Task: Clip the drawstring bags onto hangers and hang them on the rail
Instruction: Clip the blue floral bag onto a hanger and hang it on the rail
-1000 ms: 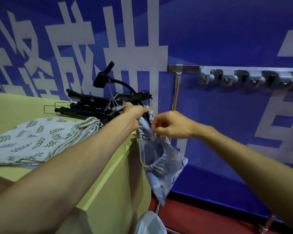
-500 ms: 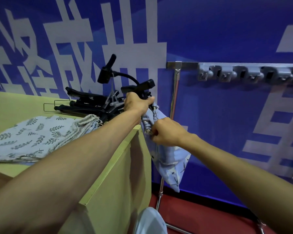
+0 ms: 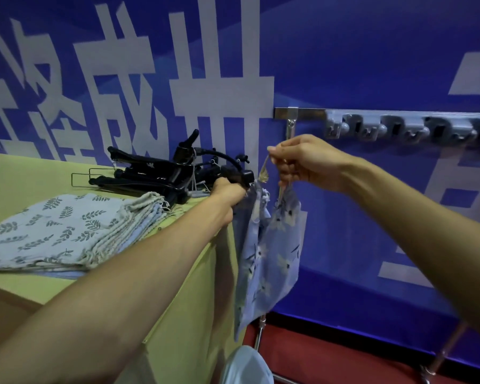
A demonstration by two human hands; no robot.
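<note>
Beside the table (image 3: 25,173), left hand (image 3: 229,194) grips hanger (image 3: 237,173) (right hand (image 3: 308,159) pinches drawstring (image 3: 263,170)).

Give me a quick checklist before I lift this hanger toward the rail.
1. Grip: left hand grips the black hanger: ok.
2. Clip: blue floral bag caught in the hanger's clip: cannot tell, the hand hides it.
3. String: right hand pinches the drawstring, held up above the bag: ok.
4. Hang: bag dangles past the table edge, not lying on top: ok.
5. Target: rail bare at its left end: ok.
</note>
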